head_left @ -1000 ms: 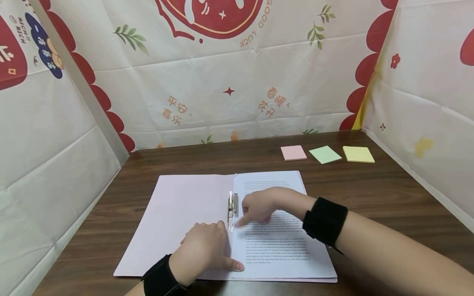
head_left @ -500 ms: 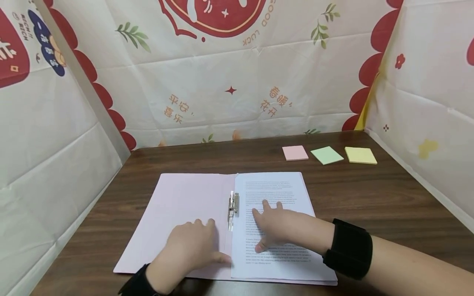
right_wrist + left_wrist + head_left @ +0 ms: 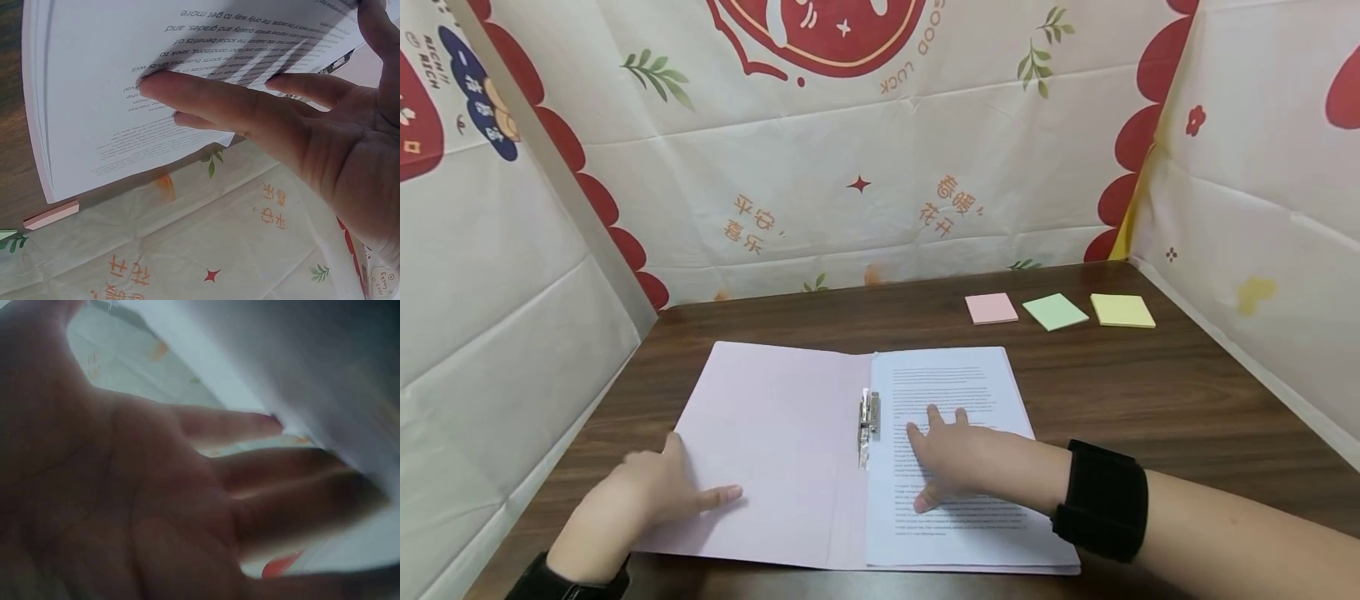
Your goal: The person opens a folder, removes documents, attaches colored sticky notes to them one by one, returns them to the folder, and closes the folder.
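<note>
A pink folder (image 3: 775,450) lies open on the brown table (image 3: 1187,392). A metal clip (image 3: 868,421) on its spine holds a stack of printed pages (image 3: 958,383) on the right half. My right hand (image 3: 943,454) lies flat on the pages with its fingers spread; in the right wrist view the right hand (image 3: 219,100) presses straight fingers (image 3: 206,94) on the text. My left hand (image 3: 688,475) is at the left edge of the pink cover, thumb lying on top. The left wrist view shows the left hand (image 3: 281,462) with fingers straight against the pale cover (image 3: 325,375).
Three sticky-note pads sit in a row at the back right: pink (image 3: 992,308), green (image 3: 1055,312), yellow (image 3: 1122,310). Printed cloth walls (image 3: 850,167) close in the table on the left, back and right. The table's near edge is just below the folder.
My left hand slid left from beside the clip to the cover's left edge. My right hand went from pointing near the clip to lying flat on the pages.
</note>
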The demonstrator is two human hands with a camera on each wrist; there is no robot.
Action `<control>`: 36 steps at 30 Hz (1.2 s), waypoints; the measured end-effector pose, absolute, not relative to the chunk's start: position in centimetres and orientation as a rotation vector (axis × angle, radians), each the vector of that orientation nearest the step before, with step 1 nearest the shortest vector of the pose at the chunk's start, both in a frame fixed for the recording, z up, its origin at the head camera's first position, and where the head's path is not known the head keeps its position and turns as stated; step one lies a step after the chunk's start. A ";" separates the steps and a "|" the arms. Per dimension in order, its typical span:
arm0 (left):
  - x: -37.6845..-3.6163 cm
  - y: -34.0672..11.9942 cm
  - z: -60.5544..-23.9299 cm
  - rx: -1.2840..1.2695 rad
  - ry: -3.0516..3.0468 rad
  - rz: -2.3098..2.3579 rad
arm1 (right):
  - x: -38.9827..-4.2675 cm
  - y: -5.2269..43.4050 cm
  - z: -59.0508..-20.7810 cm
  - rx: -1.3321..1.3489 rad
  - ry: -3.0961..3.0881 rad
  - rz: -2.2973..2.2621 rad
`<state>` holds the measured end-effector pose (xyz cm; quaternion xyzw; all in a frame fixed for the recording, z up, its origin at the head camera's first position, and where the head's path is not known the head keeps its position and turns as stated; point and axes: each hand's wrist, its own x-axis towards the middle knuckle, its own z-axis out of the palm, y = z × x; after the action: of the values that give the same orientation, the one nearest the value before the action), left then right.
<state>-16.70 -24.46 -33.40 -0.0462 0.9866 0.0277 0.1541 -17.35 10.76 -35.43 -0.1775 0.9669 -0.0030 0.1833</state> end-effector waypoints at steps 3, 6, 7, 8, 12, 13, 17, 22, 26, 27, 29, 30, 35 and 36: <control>-16.5 -25.0 -34.5 -0.009 2.839 0.100 | -17.4 10.7 -35.4 -0.494 2.731 0.009; -16.4 -25.0 -35.0 -0.013 2.866 0.090 | -17.4 10.7 -35.4 -0.479 2.731 0.008; -16.4 -25.0 -35.1 -0.030 2.877 0.083 | -17.4 10.6 -35.4 -0.480 2.733 0.006; -16.4 -24.9 -35.1 -0.045 2.890 0.073 | -17.3 10.6 -35.4 -0.480 2.734 0.003; -16.0 -24.8 -34.6 -0.107 2.931 0.082 | -17.3 10.6 -35.4 -0.485 2.735 0.000; -15.8 -24.8 -34.4 -0.119 2.947 0.091 | -17.3 10.6 -35.4 -0.488 2.734 -0.003; -15.4 -24.5 -33.5 -0.149 3.036 0.087 | -17.3 11.0 -35.2 -0.488 2.726 -0.031; -15.3 -25.2 -31.5 -0.157 3.213 -0.012 | -17.3 12.3 -35.2 -0.485 2.708 -0.084; -15.7 -27.4 -29.1 -0.145 3.400 -0.100 | -17.3 13.6 -35.1 -0.451 2.694 -0.106; -15.9 -28.0 -28.5 -0.143 3.439 -0.126 | -17.2 13.8 -35.1 -0.445 2.693 -0.108; -16.2 -29.1 -27.2 -0.164 3.464 -0.172 | -17.2 14.2 -35.0 -0.437 2.687 -0.115; -16.3 -29.7 -26.6 -0.184 3.471 -0.196 | -17.2 14.3 -34.9 -0.436 2.684 -0.115; -17.6 -32.1 -24.7 -0.296 3.490 -0.319 | -17.3 14.5 -34.8 -0.430 2.687 -0.102; -17.9 -32.5 -24.6 -0.305 3.499 -0.332 | -17.3 14.5 -34.9 -0.430 2.689 -0.102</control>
<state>-17.88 -32.53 -24.57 -0.0849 0.9734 -0.0923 -0.1919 -17.27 14.55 -34.87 -0.1544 0.9655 -0.0367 0.2067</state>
